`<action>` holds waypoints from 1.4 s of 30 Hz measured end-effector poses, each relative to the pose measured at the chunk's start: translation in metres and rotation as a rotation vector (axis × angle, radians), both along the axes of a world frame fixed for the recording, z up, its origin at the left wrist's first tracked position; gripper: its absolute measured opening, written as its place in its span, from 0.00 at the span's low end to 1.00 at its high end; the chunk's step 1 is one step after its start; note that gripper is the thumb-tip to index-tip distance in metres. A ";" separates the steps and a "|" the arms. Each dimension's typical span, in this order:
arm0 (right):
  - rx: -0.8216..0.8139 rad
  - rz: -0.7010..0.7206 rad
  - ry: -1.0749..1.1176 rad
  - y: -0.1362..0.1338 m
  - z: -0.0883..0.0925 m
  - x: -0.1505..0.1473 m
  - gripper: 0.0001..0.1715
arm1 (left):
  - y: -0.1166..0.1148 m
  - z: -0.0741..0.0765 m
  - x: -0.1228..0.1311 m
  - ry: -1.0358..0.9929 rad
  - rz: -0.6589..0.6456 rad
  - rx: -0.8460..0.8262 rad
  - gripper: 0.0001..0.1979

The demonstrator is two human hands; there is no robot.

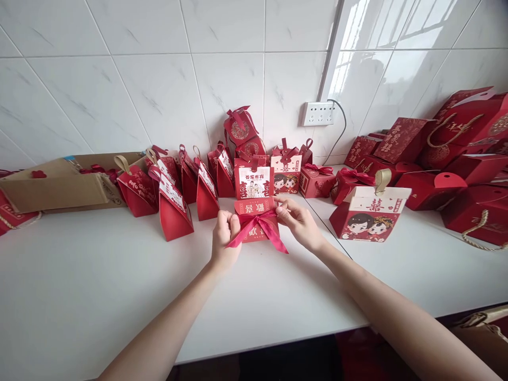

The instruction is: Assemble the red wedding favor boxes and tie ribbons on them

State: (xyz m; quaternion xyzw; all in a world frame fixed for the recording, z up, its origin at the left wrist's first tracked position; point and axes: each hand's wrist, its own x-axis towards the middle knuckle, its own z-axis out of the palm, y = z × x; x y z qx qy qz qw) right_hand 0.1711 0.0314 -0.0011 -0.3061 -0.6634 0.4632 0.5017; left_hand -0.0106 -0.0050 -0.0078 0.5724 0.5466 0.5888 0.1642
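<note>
A small red gift box (257, 206) with pale lettering is held upright at the middle of the table. A dark pink ribbon (259, 222) is tied in a bow across its front, its two tails hanging down. My left hand (227, 235) is closed on the box's left side, fingers curled. At the upper right edge my right hand (296, 221) pinches the box where the ribbon passes; whether the ribbon is also between the fingers I cannot tell. Just behind it stands a white-and-red box with a couple print (254, 182).
Several red triangular boxes (174, 211) stand left, beside an open cardboard carton (59, 193). A cartoon-couple box (373, 217) stands right, before piled red boxes (408, 140). A power strip (318, 114) with a cable hangs on the tiled wall. The white table's (278, 317) front edge is near.
</note>
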 end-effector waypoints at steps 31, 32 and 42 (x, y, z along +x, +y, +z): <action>0.441 -0.066 -0.405 0.007 -0.016 0.006 0.60 | -0.001 0.004 -0.006 -0.080 -0.168 -0.071 0.21; 0.430 -0.076 -0.405 0.007 -0.015 0.006 0.60 | 0.000 0.003 -0.007 -0.080 -0.169 -0.085 0.21; 0.283 -0.093 -0.367 0.011 -0.009 0.012 0.59 | -0.009 0.029 -0.016 0.117 -0.310 -0.200 0.13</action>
